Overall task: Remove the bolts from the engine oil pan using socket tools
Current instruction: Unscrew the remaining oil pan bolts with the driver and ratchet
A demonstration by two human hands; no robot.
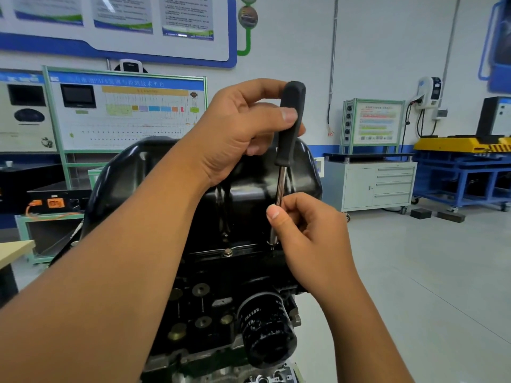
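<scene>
Left hand grips the socket driver handle at 12 o'clock; right hand pinches its shaft over a flange bolt on the oil pan. A tilted driver could slip off, rounding the head.

The black-handled steel socket driver stands upright on the glossy black metal oil pan flange, right of a flange bolt; the black cylindrical oil filter sits below, nearer the camera.
</scene>
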